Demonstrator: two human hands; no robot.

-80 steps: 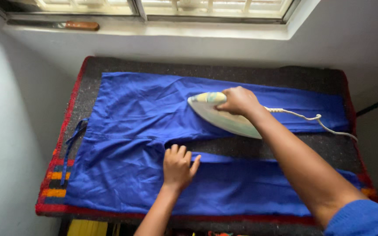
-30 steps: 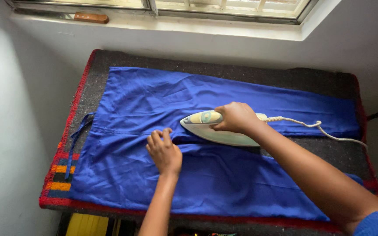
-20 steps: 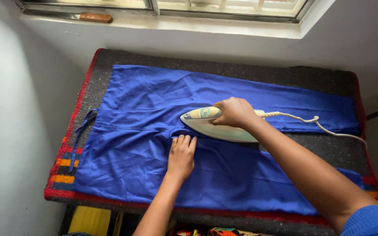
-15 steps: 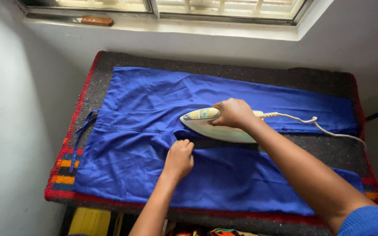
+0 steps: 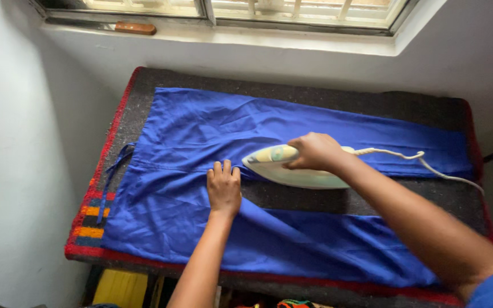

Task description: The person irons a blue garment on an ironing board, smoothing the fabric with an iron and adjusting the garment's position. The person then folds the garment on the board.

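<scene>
Right hand (image 5: pixel 315 152) grips iron (image 5: pixel 292 166); left hand (image 5: pixel 224 187) flat on blue trousers (image 5: pixel 189 131).

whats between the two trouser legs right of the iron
In the head view, a bare strip of the dark grey blanket shows between the legs of the blue trousers, right of the iron; the white cord skirts its far edge.

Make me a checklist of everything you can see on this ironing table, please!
Surface: table covered by a dark blanket with a red, striped edge.
Job's things: blue trousers spread flat; pale iron resting near the crotch.
Clutter: nothing seen on the table.
Hands: left hand pressed flat on the trousers beside the iron's tip; right hand gripping the iron's handle.
Cables: white cord trailing right from the iron.
Surroundings: windowsill holding a wooden-handled knife; yellow thing below the table.
</scene>
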